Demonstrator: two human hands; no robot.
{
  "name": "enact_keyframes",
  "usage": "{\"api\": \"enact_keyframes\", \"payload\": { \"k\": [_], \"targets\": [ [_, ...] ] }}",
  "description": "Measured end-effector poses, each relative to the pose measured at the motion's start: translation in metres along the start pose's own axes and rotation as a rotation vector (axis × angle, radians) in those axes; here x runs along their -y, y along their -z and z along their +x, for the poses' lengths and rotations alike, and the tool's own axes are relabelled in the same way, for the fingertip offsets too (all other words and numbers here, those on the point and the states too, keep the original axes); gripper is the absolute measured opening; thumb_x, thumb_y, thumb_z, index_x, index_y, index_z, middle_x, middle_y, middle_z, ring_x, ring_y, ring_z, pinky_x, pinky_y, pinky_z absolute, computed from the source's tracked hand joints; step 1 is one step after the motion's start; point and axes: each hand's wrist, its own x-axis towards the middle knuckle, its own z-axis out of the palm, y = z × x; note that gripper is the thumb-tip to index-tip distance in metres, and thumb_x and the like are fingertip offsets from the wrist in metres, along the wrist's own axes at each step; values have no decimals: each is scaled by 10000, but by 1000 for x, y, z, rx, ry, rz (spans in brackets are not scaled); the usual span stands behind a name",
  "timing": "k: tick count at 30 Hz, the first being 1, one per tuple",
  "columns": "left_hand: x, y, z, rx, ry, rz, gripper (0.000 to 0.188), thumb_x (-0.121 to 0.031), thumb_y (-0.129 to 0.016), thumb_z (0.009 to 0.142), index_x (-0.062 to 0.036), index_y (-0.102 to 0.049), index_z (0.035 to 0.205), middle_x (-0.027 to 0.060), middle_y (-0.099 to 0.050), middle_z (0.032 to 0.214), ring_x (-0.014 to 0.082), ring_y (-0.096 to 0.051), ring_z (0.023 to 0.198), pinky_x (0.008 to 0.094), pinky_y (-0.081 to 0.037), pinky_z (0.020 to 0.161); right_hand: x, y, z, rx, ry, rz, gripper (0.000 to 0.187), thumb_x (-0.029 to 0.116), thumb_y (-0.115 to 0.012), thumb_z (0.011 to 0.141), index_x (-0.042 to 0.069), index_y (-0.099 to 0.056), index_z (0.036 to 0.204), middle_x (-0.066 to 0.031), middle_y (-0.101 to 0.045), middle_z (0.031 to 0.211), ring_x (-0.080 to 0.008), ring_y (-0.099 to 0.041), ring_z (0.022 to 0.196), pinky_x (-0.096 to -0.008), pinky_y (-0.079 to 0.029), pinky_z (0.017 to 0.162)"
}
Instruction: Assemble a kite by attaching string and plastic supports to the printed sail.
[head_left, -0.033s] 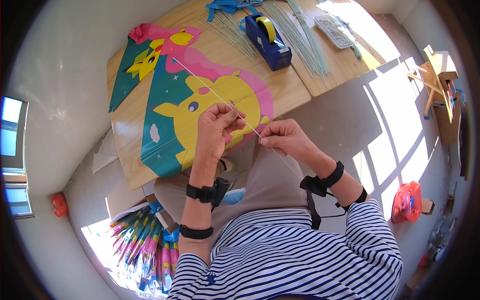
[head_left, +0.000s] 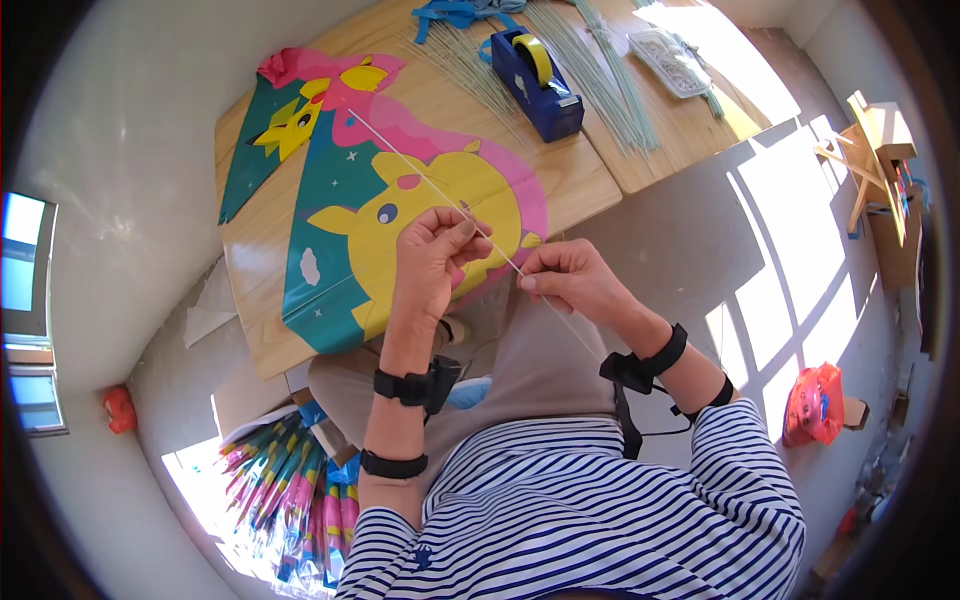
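- While pinching thin white rod (head_left: 400, 154) in fingers of left hand (head_left: 432, 248), also grips with fingers of right hand (head_left: 572, 278).
- Holds near printed sheet (head_left: 372, 262) on tabletop (head_left: 575, 190).

The wall (head_left: 160, 150) is plain and pale. A window (head_left: 20, 268) on the left looks bright and blue. The floor (head_left: 690, 225) is grey, and big bright patches of sunlight (head_left: 765, 225) lie across it on the right. The tabletop (head_left: 578, 192) is light brown wood. More wooden furniture (head_left: 888, 132) stands far to the right.
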Motion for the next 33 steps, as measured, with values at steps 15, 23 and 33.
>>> {"api": "enact_keyframes", "payload": {
  "k": [15,23,33],
  "targets": [
    [6,11,-1,0,-9,3,19,-13,-609,932,-3,-598,943,138,-673,888,162,-649,685,263,-557,660,11,12,16,-191,91,-134,121,74,-639,908,-36,-666,948,-29,-624,703,-78,-586,549,-228,-458,519],
    [4,8,-15,-56,33,8,21,4,-584,925,-6,-593,942,134,-677,880,157,-656,688,268,-561,662,85,128,136,-755,186,-402,228,139,-683,868,0,-634,1042,-59,-640,840,-113,-634,625,-237,-497,550],
    [12,10,-19,-51,62,13,22,-15,-566,938,-16,-587,932,132,-676,891,156,-658,702,277,-566,671,89,142,160,-675,90,-352,121,85,-680,850,-18,-615,853,-78,-640,768,-155,-653,627,-264,-527,542]
  ]
}}
